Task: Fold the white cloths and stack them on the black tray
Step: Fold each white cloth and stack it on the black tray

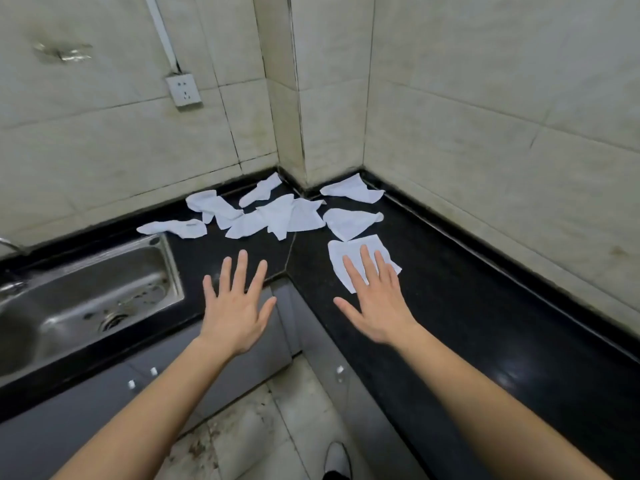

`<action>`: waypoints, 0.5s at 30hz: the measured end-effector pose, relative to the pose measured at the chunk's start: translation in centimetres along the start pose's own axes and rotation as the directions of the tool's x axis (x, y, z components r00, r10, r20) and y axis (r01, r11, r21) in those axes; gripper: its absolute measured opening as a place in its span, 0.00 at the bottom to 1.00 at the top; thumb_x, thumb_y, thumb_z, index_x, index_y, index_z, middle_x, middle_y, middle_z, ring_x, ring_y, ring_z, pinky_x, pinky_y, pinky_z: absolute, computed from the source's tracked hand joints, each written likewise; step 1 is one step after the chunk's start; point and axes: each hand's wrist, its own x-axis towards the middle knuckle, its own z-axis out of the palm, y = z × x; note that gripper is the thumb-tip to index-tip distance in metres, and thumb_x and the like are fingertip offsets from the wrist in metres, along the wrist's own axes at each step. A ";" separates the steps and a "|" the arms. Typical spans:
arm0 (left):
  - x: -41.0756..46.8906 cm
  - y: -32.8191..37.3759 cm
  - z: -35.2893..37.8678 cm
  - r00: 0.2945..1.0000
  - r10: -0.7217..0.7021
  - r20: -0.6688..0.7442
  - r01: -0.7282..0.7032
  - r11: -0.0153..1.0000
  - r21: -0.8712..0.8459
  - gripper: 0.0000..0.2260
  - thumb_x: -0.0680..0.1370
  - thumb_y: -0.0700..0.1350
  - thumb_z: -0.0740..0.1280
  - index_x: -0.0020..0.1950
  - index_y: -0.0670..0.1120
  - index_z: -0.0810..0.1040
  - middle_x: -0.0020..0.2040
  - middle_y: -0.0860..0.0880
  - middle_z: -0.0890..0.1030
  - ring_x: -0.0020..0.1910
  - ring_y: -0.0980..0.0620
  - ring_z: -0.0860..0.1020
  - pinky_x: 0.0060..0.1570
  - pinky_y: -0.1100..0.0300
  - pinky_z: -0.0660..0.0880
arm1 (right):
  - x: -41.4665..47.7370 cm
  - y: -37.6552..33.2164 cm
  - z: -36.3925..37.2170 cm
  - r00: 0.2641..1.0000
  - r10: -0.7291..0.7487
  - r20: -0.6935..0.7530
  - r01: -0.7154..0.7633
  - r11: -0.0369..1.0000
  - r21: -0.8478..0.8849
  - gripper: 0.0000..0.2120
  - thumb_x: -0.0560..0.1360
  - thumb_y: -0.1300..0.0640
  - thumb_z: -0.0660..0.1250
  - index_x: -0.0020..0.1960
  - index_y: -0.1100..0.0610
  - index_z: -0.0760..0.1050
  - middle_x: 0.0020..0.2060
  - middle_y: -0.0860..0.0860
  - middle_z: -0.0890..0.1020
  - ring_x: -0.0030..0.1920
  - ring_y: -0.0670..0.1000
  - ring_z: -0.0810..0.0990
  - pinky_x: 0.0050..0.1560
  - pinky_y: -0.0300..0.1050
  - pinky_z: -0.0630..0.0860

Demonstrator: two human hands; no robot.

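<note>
Sink (86, 292) left of cloths (277, 216), wall socket (183, 90) abv.

The light around me is soft and even, fairly bright, and gives the pale tiled walls (485, 98) a greenish cast. The glossy black stone tabletop (485, 323) carries dull white glints beside my right forearm, and the stainless steel sink (97, 292) shows streaky highlights. The crumpled white cloths (287, 216) look washed out and bluish. Shadows are faint. Tile lines bow toward the edges, and everything I see is slightly soft.
</note>
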 end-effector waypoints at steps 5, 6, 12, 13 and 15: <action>9.7 -1.9 0.2 0.997 -0.022 0.078 0.021 1.000 0.002 0.31 0.82 0.63 0.47 0.81 0.53 0.40 0.81 0.45 0.36 0.80 0.41 0.38 0.75 0.35 0.45 | 9.9 1.6 1.4 0.999 0.033 0.035 -0.034 0.999 0.026 0.38 0.81 0.33 0.48 0.81 0.48 0.35 0.80 0.56 0.33 0.79 0.63 0.35 0.78 0.59 0.39; 11.7 -2.6 0.2 0.997 -0.024 0.078 0.023 1.000 0.010 0.31 0.82 0.63 0.47 0.81 0.53 0.40 0.81 0.45 0.36 0.79 0.41 0.37 0.76 0.36 0.45 | 12.3 1.7 1.5 0.999 0.015 0.036 -0.016 1.000 0.020 0.37 0.81 0.34 0.48 0.81 0.48 0.35 0.79 0.56 0.33 0.79 0.63 0.35 0.78 0.59 0.39; 17.2 -6.2 1.9 0.990 -0.089 0.107 0.089 0.996 0.001 0.32 0.82 0.63 0.47 0.81 0.53 0.40 0.81 0.45 0.37 0.80 0.42 0.38 0.76 0.37 0.47 | 20.9 0.2 3.6 0.995 -0.007 0.101 0.002 0.999 0.049 0.37 0.82 0.37 0.53 0.82 0.50 0.39 0.81 0.58 0.40 0.80 0.64 0.41 0.78 0.60 0.47; 17.9 -6.9 2.4 0.987 -0.100 0.127 0.101 0.995 0.000 0.32 0.82 0.63 0.47 0.81 0.53 0.39 0.81 0.45 0.36 0.80 0.42 0.38 0.76 0.37 0.47 | 22.0 -0.1 4.1 0.992 -0.025 0.123 0.020 0.999 0.045 0.37 0.82 0.37 0.53 0.82 0.50 0.39 0.81 0.58 0.40 0.80 0.63 0.41 0.78 0.60 0.47; 19.4 -8.4 3.5 0.977 -0.125 0.175 0.128 0.992 -0.003 0.32 0.82 0.63 0.47 0.81 0.53 0.39 0.81 0.45 0.36 0.80 0.42 0.38 0.77 0.38 0.46 | 24.5 -0.8 5.2 0.984 -0.057 0.169 0.052 0.998 0.033 0.36 0.82 0.38 0.52 0.82 0.50 0.39 0.81 0.57 0.40 0.80 0.62 0.40 0.79 0.59 0.46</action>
